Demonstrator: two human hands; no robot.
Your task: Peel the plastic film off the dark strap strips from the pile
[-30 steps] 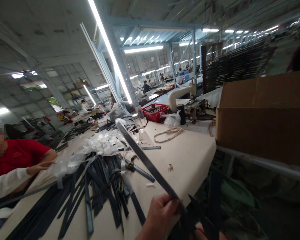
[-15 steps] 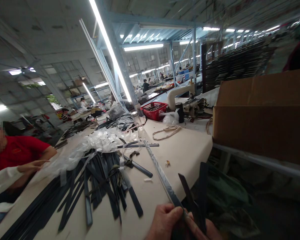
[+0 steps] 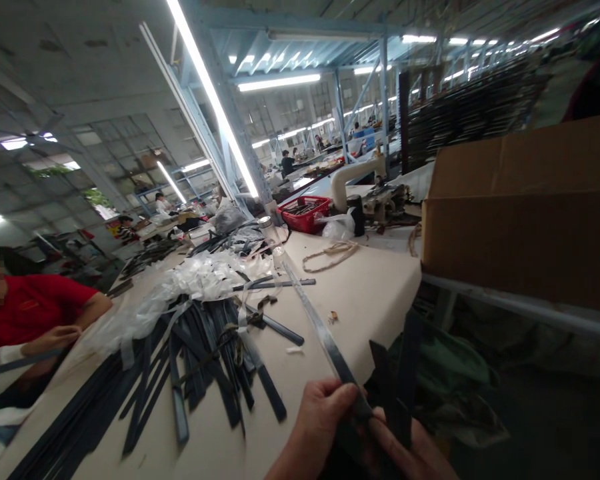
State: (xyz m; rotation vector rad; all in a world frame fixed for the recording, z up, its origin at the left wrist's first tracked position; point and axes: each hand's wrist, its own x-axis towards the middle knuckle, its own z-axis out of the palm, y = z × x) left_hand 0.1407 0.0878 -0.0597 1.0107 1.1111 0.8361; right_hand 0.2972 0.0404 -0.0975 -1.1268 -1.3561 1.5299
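1. At the far left, a co-worker's red shirt point(image 3: 35, 303) is seen beside the table point(image 3: 380, 293). The co-worker's hand point(image 3: 50, 339) is laid near a thin dark strip, well apart from the wearer's own hands.
2. A heap of clear plastic point(image 3: 180, 287) is spread over the table. Its near edge is lapped over a pile of dark strips point(image 3: 205, 353), which are fanned out across the tabletop towards the near-left corner.
3. The left hand point(image 3: 320, 427) is raised at the bottom middle, over the near edge of the table. It is closed, and a long strip point(image 3: 315, 323) is pinched at its near end between thumb and fingers. The strip is held slanting up and away over the table, with its far end pointed towards a jar point(image 3: 267, 230). Whether that end is rested on the table cannot be told.
4. The right hand point(image 3: 410, 453) is seen just beside the left, at the bottom edge. It is closed around a bundle of short strips point(image 3: 395, 380). These are stood upright above the fingers, past the table's corner and in front of green cloth point(image 3: 455, 373).
5. Farther back, a cord loop point(image 3: 330, 253) is laid on the table. A red basket point(image 3: 305, 213) and a sewing machine point(image 3: 360, 183) are set behind it.
6. A box point(image 3: 520, 207) is placed on a shelf at the right, well apart from both hands.
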